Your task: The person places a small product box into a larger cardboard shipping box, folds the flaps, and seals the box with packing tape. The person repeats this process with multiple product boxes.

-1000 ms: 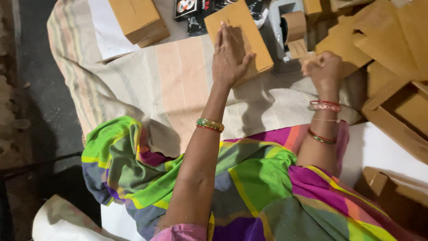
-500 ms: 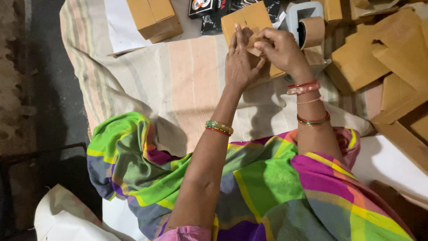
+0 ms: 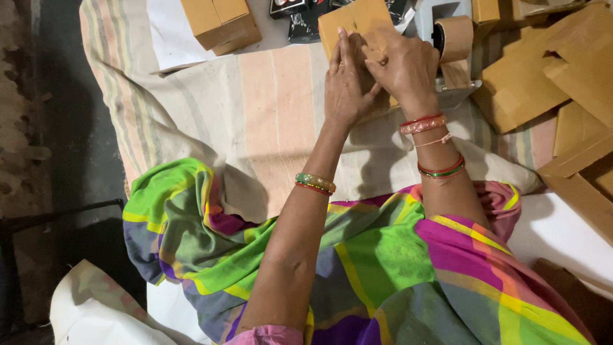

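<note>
A small brown cardboard box [image 3: 345, 19] lies on the striped cloth [image 3: 268, 115] in front of me. My left hand [image 3: 345, 86] rests flat on the box's near side, fingers straight and together, holding it down. My right hand [image 3: 402, 64] lies beside it on the top of the box, with its fingers curled against the cardboard. The two hands touch each other and hide most of the box. A grey tape dispenser [image 3: 453, 38] with a brown tape roll stands just right of my right hand.
Another closed brown box [image 3: 220, 22] sits at the far left on white paper [image 3: 169, 32]. Black packets [image 3: 300, 16] lie behind the box. Flat and folded cardboard pieces [image 3: 543, 70] pile up at the right. A bright multicoloured garment covers my lap.
My right hand came from beside the tape dispenser over to the box and now rests on it next to my left hand. My left hand stayed on the box.
</note>
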